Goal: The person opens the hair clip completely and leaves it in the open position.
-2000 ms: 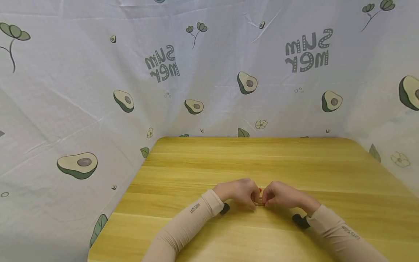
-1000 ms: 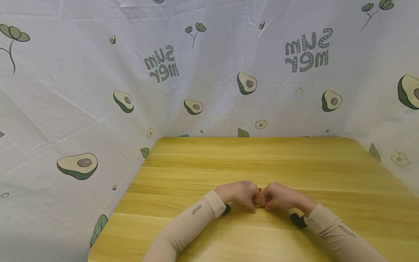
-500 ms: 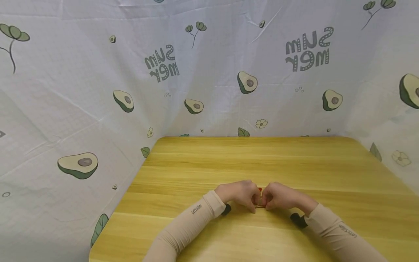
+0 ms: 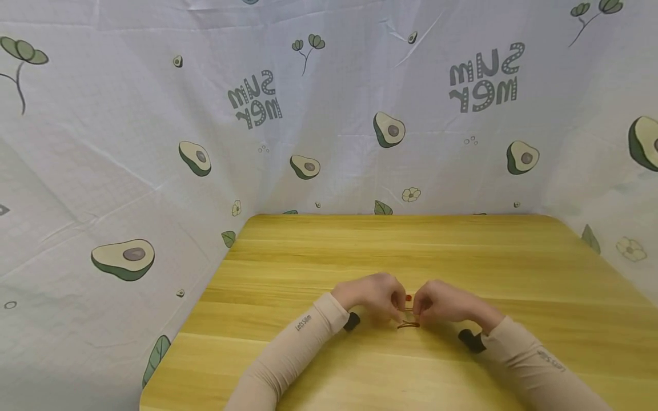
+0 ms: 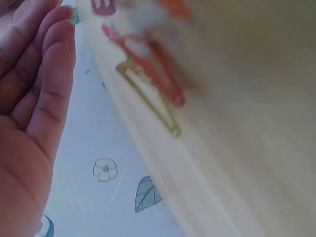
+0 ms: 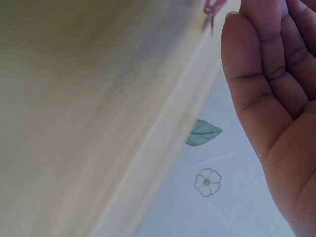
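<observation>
My left hand (image 4: 375, 294) and right hand (image 4: 447, 302) face each other low over the table, a small gap between them. In that gap lies a dark brownish hair clip (image 4: 409, 325). My right fingers pinch its right end; its left end is right at my left fingertips, and whether they grip it I cannot tell. Behind it are a thin orange clip (image 4: 408, 309) and a small red ornament (image 4: 408, 297). In the left wrist view, a reddish snap clip (image 5: 165, 76) overlaps a yellow-green one (image 5: 153, 106), both blurred. A pink clip piece (image 6: 213, 7) shows by my right fingertips.
The wooden tabletop (image 4: 319, 251) stretches out on all sides of my hands. White cloth (image 4: 339, 103) printed with avocados hangs behind and at both sides. Dark wrist cameras (image 4: 472, 341) hang under the wrists, close above the table.
Both hands have lifted slightly and drawn apart, the left one moving further left and up. The gap between them is wider, and more of the brownish clip shows.
</observation>
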`<state>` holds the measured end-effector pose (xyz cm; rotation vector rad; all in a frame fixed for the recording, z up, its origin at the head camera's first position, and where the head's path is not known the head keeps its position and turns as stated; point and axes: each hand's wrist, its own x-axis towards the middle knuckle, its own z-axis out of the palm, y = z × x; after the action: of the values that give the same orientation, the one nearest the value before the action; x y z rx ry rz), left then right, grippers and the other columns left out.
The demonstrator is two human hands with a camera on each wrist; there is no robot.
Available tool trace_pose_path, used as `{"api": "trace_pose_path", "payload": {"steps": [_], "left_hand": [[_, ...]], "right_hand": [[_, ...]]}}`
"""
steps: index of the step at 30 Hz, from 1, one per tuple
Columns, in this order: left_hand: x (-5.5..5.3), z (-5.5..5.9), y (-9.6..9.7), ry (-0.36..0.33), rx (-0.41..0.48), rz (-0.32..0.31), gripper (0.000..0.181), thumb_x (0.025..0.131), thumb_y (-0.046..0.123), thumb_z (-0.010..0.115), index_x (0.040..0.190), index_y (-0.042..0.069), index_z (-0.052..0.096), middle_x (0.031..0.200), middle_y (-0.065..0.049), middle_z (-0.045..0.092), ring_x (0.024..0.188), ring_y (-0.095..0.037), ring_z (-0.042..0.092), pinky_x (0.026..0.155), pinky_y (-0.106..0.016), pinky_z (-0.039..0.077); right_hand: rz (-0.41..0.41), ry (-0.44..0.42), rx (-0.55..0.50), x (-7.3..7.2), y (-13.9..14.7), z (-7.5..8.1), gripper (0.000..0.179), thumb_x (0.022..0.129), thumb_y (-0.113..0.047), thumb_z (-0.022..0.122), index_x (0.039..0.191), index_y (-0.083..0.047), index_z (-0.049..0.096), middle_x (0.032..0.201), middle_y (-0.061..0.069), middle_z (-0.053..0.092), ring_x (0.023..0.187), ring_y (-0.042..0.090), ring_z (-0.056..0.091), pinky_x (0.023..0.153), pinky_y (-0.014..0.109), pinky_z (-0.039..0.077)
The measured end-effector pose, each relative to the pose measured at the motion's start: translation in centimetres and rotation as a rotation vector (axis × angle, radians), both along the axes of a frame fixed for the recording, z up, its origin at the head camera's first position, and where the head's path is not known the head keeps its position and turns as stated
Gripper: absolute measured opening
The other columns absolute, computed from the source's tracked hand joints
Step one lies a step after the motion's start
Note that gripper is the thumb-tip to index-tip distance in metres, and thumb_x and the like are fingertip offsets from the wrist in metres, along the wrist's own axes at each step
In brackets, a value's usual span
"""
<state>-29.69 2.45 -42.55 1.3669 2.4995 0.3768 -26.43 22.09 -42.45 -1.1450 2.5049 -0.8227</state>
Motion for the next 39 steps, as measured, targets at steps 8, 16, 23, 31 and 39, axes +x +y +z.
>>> {"api": "trace_pose_path", "payload": {"steps": [8, 16, 23, 31, 39], "left_hand": [[-2.0, 0.2, -0.2, -0.05, 0.033, 0.057, 0.009, 0.073, 0.022, 0.071, 0.076, 0.019, 0.063, 0.072, 0.012, 0.059, 0.062, 0.001, 0.051, 0.055, -0.011, 0.043], [-3.3, -0.4, 0.0, -0.007, -0.016, 0.083, 0.012, 0.072, 0.023, 0.073, 0.076, 0.018, 0.063, 0.074, 0.011, 0.059, 0.064, 0.0, 0.052, 0.057, -0.011, 0.042], [-3.9, -0.5, 0.4, -0.029, -0.031, 0.104, 0.008, 0.076, 0.022, 0.07, 0.076, 0.019, 0.063, 0.075, 0.011, 0.059, 0.063, -0.001, 0.051, 0.055, -0.013, 0.042], [-4.2, -0.8, 0.9, -0.029, -0.042, 0.04, 0.026, 0.074, 0.01, 0.065, 0.057, 0.014, 0.046, 0.053, 0.005, 0.03, 0.047, -0.006, 0.023, 0.044, -0.017, 0.022], [-4.4, -1.2, 1.2, -0.024, -0.054, 0.058, 0.022, 0.071, 0.009, 0.069, 0.056, 0.014, 0.054, 0.051, 0.006, 0.037, 0.045, -0.005, 0.027, 0.042, -0.015, 0.027]], "right_hand": [[-0.053, -0.011, -0.017, -1.3, -0.3, 0.7, 0.013, 0.074, 0.005, 0.061, 0.079, -0.007, 0.066, 0.076, 0.002, 0.065, 0.065, 0.004, 0.054, 0.058, 0.021, 0.046], [-0.074, -0.022, 0.006, -2.8, -0.8, 0.4, 0.015, 0.074, 0.006, 0.06, 0.079, -0.007, 0.066, 0.076, 0.002, 0.066, 0.066, 0.008, 0.058, 0.059, 0.022, 0.047], [-0.071, 0.029, 0.039, -3.9, -0.9, 0.0, 0.019, 0.069, 0.008, 0.057, 0.076, -0.007, 0.065, 0.073, 0.002, 0.064, 0.065, 0.004, 0.054, 0.058, 0.022, 0.045], [-0.068, 0.035, 0.052, -4.4, -0.9, -0.5, 0.018, 0.065, 0.007, 0.061, 0.075, -0.007, 0.065, 0.073, 0.004, 0.064, 0.063, 0.011, 0.055, 0.057, 0.022, 0.044], [-0.1, 0.015, 0.073, -4.9, -1.1, -0.9, 0.019, 0.064, 0.008, 0.063, 0.074, -0.008, 0.064, 0.073, 0.0, 0.063, 0.064, 0.012, 0.056, 0.058, 0.022, 0.045]]}}
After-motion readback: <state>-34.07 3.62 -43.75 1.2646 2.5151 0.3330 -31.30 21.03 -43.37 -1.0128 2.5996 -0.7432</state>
